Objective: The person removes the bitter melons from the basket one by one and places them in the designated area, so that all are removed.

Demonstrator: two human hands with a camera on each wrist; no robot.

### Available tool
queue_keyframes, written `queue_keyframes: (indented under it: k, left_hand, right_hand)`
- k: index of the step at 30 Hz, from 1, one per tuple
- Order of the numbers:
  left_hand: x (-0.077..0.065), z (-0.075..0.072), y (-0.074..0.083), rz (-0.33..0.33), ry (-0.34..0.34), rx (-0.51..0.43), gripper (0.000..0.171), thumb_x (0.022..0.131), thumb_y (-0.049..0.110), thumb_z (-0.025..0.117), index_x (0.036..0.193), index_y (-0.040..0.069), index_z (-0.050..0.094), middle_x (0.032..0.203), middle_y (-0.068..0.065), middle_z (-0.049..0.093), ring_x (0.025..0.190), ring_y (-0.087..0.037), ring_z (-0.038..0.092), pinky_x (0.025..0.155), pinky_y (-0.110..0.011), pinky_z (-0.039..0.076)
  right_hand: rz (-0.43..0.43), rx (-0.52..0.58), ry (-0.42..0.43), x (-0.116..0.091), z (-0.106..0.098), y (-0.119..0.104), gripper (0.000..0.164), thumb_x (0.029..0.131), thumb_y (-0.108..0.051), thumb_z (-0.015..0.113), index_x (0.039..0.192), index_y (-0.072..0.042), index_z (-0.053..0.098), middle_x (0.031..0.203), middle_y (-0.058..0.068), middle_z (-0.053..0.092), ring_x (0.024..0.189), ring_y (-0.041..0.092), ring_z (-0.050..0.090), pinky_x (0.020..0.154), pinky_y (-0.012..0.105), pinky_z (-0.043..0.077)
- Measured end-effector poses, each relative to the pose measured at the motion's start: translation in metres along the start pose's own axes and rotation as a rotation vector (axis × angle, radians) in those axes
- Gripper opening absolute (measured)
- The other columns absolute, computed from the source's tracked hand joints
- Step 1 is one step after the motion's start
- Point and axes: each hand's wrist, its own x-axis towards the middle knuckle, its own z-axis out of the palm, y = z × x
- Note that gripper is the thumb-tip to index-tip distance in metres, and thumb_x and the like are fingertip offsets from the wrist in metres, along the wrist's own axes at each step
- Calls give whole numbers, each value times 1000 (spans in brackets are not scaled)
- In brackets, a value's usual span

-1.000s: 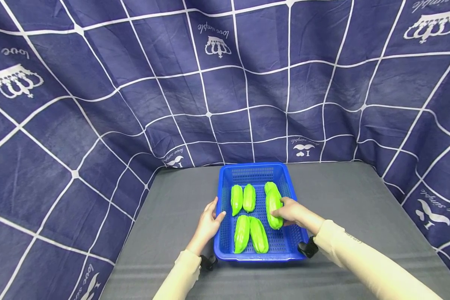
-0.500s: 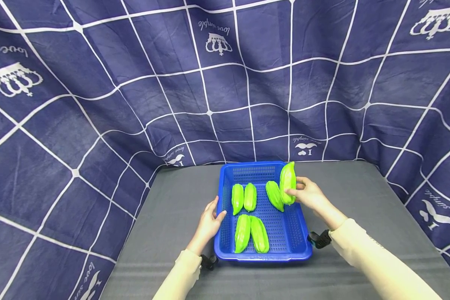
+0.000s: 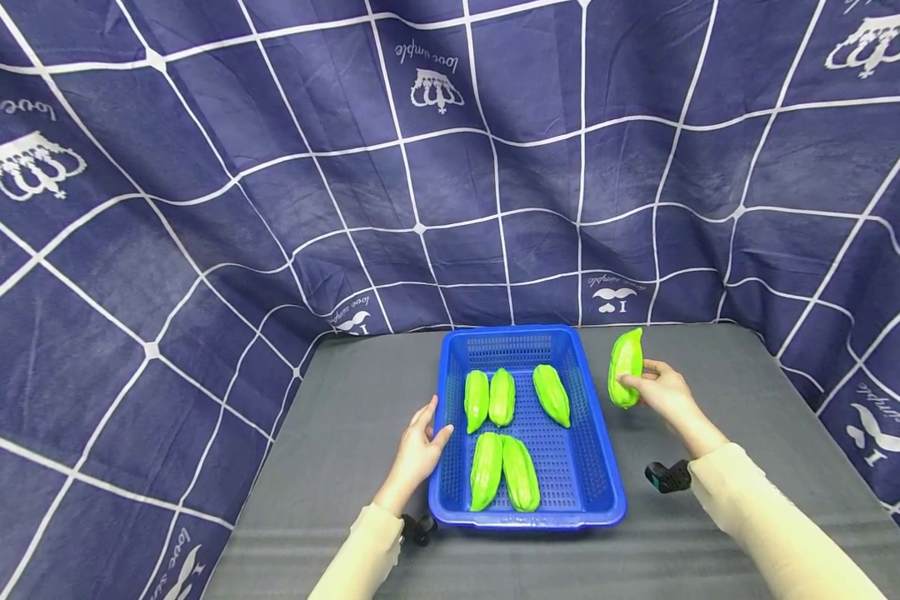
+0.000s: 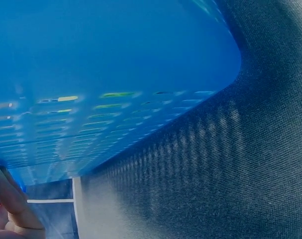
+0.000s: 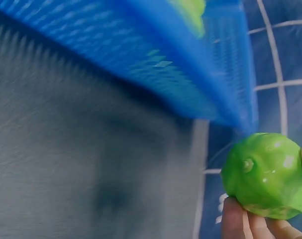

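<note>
My right hand [image 3: 667, 394] holds a long, ridged green vegetable [image 3: 626, 368] above the table, to the right of the blue plastic basket [image 3: 525, 522]. Its pointed tip is up, with the thumb on one side and fingers on the other. The right wrist view shows its rounded lower end [image 5: 262, 174] with a small stem nub. My left hand [image 3: 416, 454] grips the basket's left rim, thumb over the edge and fingers along the outside. Several similar green vegetables [image 3: 487, 471] lie in the basket, one of them alone at its right [image 3: 552, 395].
The basket stands on a table with a grey cloth [image 3: 360, 400]. Behind and beside the table hangs a dark blue curtain [image 3: 330, 175] with white grid lines. A black wrist device [image 3: 667, 477] sits by the right sleeve.
My right hand has lifted one green vegetable out of the basket and carried it right, past the rim, tip turned up. The left hand stays at the left rim.
</note>
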Motion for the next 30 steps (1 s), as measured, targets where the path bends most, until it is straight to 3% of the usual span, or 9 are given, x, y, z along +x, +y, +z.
queue_keyframes:
  k: [7,14,21,30]
  left_hand:
    - [-4,1,-3,22,28,-9,58,91,10,67,144,-2,46,139,-26,51,74,-10,55,61,-22,49]
    - [-6,2,-4,25,33,-57,59,91,10,67,144,-4,45,139,-27,50,72,-9,55,59,-21,48]
    - [-8,4,-7,171,110,-44,57,93,20,64,142,-3,48,130,-31,54,71,-6,48,58,-22,44]
    - [-5,4,-5,54,48,-52,59,91,10,67,144,-4,45,137,-29,51,69,-5,50,60,-21,47]
  right_hand:
    - [68,18,-27,8,7,32,76,96,-27,54,146,19,21,136,39,40,116,43,55,84,38,56]
    - [94,-1,-57,14,14,49,77,95,-29,53,145,19,22,133,41,40,114,45,53,79,34,57]
    - [91,-32,-72,20,27,63,73,93,-29,54,143,18,29,132,40,42,113,43,53,82,37,57]
    - [67,-120,-79,22,34,67,67,93,-27,53,139,19,36,126,38,49,104,38,57,74,30,56]
